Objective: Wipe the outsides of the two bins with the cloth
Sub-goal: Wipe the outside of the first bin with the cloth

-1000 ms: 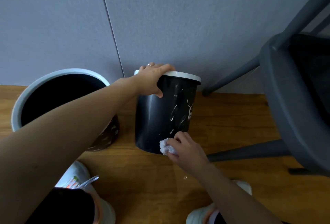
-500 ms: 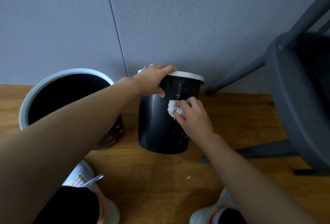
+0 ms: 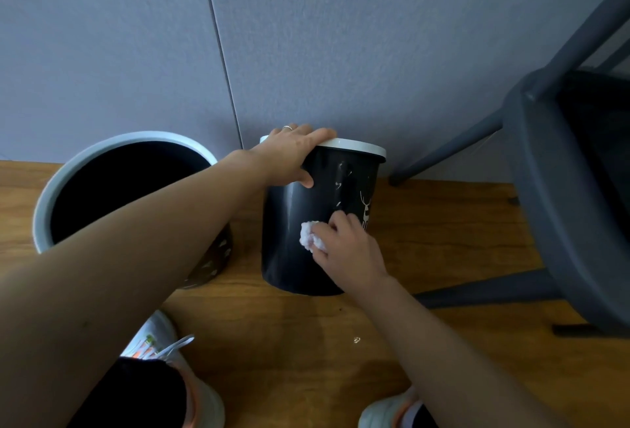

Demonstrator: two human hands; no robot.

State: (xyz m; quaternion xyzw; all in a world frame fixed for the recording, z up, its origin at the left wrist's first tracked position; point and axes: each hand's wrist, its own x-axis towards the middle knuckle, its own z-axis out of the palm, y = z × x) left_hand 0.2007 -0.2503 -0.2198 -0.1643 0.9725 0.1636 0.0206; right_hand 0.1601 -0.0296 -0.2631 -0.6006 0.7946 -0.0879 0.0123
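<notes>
The left hand [image 3: 296, 152] gripped the white rim of the small black bin [image 3: 296, 223], while below it the right hand [image 3: 347, 250] pinched a crumpled white cloth [image 3: 309, 239] against the bin's side; the larger bin [image 3: 112, 182] stood left of both hands.

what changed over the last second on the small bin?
The right hand with the cloth went from the base of the small black bin up near the rim, then back down to mid-height. Nothing was taken or let go. The left hand keeps its grip on the rim; the large bin and chair stayed put.
</notes>
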